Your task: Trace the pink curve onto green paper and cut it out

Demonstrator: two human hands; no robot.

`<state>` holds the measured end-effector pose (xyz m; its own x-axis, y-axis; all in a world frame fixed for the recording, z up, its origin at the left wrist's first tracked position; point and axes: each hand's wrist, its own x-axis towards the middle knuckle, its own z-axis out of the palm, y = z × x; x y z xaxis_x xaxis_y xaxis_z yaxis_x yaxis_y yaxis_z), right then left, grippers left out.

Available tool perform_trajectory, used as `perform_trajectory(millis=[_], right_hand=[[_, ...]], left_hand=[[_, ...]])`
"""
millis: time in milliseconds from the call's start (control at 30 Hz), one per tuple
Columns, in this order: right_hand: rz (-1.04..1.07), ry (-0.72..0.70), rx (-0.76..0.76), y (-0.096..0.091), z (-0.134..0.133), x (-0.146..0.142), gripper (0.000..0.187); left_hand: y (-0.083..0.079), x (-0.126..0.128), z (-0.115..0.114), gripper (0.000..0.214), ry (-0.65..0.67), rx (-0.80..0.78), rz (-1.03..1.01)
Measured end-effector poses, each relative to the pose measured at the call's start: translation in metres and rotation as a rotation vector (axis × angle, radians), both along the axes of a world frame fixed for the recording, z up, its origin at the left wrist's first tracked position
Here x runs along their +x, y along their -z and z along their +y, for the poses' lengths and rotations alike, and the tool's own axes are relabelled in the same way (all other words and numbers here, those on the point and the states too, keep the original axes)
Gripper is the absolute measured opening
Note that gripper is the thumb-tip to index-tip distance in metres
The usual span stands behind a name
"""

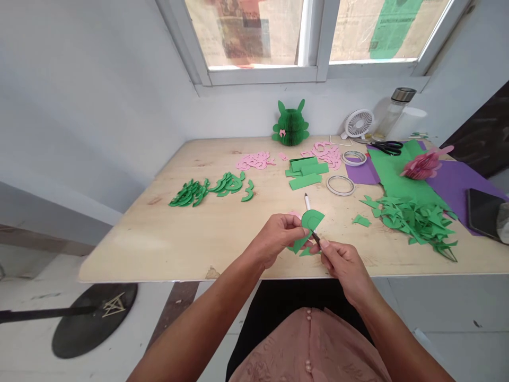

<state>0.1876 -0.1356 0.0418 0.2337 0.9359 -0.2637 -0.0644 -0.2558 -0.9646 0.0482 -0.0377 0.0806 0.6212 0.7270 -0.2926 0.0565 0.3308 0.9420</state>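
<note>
My left hand (278,236) pinches a green paper piece (310,223) with a rounded top, held just above the wooden table (167,233) near its front edge. My right hand (344,262) is closed on small scissors (316,237) whose dark blades meet the paper's lower edge. A small green offcut (306,252) lies under the hands. A white pen (307,201) lies on the table just beyond the paper.
Curved green cutouts (207,190) lie at the left, pink cutouts (254,160) behind. Green strips (305,172), two tape rolls (340,185), green scraps (413,220), purple and green sheets, black scissors (387,147), a pink paper flower (423,165), a phone (483,212), a fan (358,123) and a green paper figure (291,124) are around.
</note>
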Motion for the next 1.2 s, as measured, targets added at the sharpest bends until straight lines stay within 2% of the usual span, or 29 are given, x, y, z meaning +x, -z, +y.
perform_trajectory(millis=[467,733,1200], right_hand=[[-0.053,0.009,0.030,0.0017,0.0026,-0.0002,0.053],[-0.083,-0.015,0.025,0.0004,0.0020,0.0007,0.051],[0.054,-0.033,-0.019,-0.0032,0.0004,0.0005,0.054]], left_hand=[[0.0039,-0.0030,-0.0001,0.024,0.021,0.006,-0.008],[-0.0031,-0.0036,-0.0029,0.026,-0.079,0.039,-0.005],[0.0013,0.0004,-0.0071,0.026,-0.123,-0.065,-0.033]])
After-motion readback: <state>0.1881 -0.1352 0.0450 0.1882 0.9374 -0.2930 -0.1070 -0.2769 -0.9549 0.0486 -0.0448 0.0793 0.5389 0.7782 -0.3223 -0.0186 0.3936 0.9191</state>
